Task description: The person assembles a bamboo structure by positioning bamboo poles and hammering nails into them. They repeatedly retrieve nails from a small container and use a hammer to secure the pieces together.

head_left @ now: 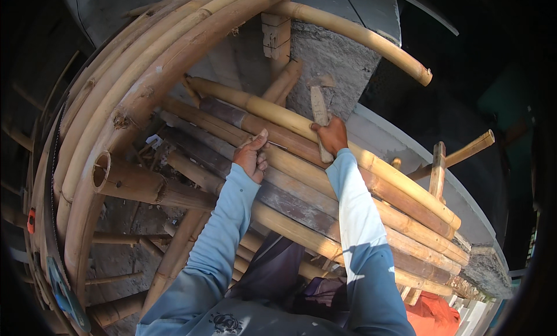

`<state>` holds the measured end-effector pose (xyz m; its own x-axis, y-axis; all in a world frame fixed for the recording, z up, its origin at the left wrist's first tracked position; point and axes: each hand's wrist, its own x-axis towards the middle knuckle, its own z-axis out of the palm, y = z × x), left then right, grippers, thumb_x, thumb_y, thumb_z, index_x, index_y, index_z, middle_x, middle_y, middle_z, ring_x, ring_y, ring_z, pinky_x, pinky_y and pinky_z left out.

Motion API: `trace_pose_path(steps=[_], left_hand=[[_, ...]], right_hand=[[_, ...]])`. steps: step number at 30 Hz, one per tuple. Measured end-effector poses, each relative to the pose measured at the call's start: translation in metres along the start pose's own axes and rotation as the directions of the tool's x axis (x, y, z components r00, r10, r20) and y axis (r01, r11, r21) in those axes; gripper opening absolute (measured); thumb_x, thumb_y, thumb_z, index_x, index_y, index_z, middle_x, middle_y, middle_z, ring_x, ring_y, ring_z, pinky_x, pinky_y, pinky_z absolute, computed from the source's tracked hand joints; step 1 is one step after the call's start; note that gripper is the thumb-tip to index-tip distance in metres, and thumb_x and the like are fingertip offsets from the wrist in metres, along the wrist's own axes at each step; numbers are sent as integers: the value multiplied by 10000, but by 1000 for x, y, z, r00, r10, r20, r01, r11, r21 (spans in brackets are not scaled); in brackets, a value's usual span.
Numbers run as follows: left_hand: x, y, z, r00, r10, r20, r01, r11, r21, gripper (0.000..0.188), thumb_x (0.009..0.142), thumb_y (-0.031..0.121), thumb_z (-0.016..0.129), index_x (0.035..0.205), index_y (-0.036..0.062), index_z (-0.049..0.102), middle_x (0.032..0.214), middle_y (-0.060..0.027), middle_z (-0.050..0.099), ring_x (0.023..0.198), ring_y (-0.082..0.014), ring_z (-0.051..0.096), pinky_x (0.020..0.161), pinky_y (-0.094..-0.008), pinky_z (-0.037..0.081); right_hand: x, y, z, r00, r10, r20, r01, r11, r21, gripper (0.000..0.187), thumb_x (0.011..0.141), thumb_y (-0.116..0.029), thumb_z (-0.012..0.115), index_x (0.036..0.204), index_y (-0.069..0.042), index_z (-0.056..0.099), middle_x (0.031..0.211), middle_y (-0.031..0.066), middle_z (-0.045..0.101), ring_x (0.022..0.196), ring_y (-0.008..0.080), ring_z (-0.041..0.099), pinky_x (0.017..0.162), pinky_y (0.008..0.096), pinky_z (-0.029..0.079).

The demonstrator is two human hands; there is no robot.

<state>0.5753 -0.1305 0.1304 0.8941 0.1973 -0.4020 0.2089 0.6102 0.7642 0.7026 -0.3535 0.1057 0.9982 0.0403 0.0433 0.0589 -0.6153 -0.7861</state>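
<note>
My right hand (pixel 332 135) is closed round the wooden handle of a small hatchet (pixel 318 101). The hatchet's worn metal head points away from me, above the far bamboo poles. To its left, my left hand (pixel 252 156) is curled with the thumb up, close over the bamboo poles (pixel 301 172). A thin straight piece shows beside its fingers, but what the hand grips is mostly hidden. Several yellow and brown poles lie side by side beneath both hands, slanting from upper left to lower right.
A thick bundle of long bamboo (pixel 136 98) curves along the left. A saw with a blue handle (pixel 67 295) hangs there. One cut hollow pole (pixel 133 182) juts toward my left forearm. Rough concrete (pixel 342 60) stands beyond, with another pole (pixel 371 37) overhead. Orange cloth (pixel 432 315) lies lower right.
</note>
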Motion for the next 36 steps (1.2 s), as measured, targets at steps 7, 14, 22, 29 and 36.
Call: trace_pose_path(steps=[7,14,22,29,36], left_hand=[[-6,-1,-7,885,451,115,-179,102,979,292,770,149,782,1000,-19,720,900,-209,727,860,-353,704,792,-428,557],[10,-4,-22,855,412,315,-199,-301,933,232,806,111,714,1003,-7,743,938,-264,718,885,-429,699,839,-457,555],[151,40,-11,724,685,76,-596,566,571,299,884,157,726,1074,-73,713,976,-68,727,831,-142,637,793,-272,503],[203,29,-20,686,693,222,-532,270,802,307,902,227,692,1059,-34,722,913,-134,757,850,-197,694,803,-334,527],[186,32,-8,676,709,201,-458,190,868,288,908,250,662,1047,3,716,934,-219,729,877,-353,706,809,-401,525]], right_hand=[[-4,-9,-1,1000,-1,-13,0,999,-46,501,754,-317,790,1026,92,692,998,315,697,974,441,681,905,453,512],[-2,-5,-4,1000,-16,-13,17,1000,21,503,755,-296,790,1060,91,688,1039,319,696,1005,439,675,930,446,502],[-1,-3,1,999,-43,-10,44,999,25,514,757,-286,790,1055,118,680,1025,327,696,990,438,683,913,447,516],[-7,-11,-5,999,23,40,-22,1000,-9,504,767,-278,782,1086,97,672,1038,318,698,1000,435,679,926,442,511],[-6,-15,-6,999,-24,31,23,999,30,492,791,-244,766,1117,104,646,1072,319,690,1037,450,662,948,444,498]])
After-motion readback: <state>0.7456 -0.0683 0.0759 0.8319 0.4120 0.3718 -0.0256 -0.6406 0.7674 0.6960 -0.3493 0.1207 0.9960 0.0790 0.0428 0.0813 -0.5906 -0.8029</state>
